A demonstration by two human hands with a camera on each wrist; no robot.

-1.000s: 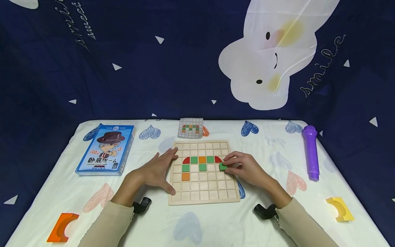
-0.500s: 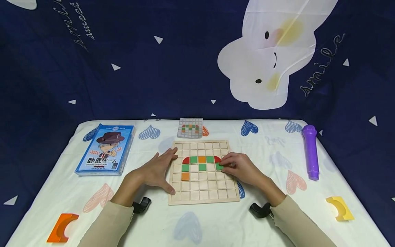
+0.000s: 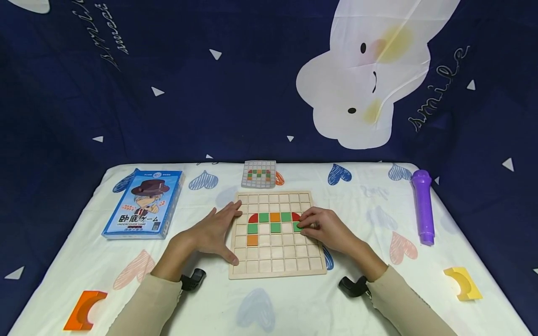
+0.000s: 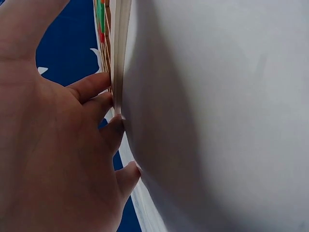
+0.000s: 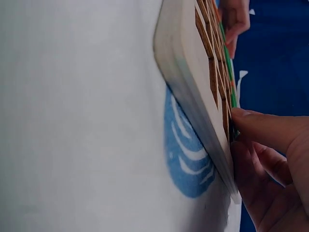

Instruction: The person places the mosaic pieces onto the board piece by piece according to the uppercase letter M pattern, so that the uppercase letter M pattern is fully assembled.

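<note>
A wooden grid board (image 3: 290, 266) lies on the table with red, green and orange tiles in some cells. My left hand (image 3: 212, 233) is spread along the board's left edge, thumb and fingertips touching the frame; the left wrist view shows its fingers (image 4: 113, 130) against the side. On the right, my right hand (image 3: 329, 228) pinches a green tile (image 3: 297, 227) in the cell below the right-hand red tile (image 3: 296, 217). The fingers partly cover both tiles. In the right wrist view, the thumb (image 5: 256, 126) meets the board's tile surface.
Behind the board lies a small pattern card (image 3: 258, 174). A blue game box (image 3: 143, 205) is at left, a purple microphone-shaped object (image 3: 423, 207) at right. Nearer the front are an orange arch block (image 3: 85, 310) and a yellow arch block (image 3: 464, 283).
My right hand has moved slightly left with the green tile, which now lies flatter in its cell. My left hand stays at the board's edge.
</note>
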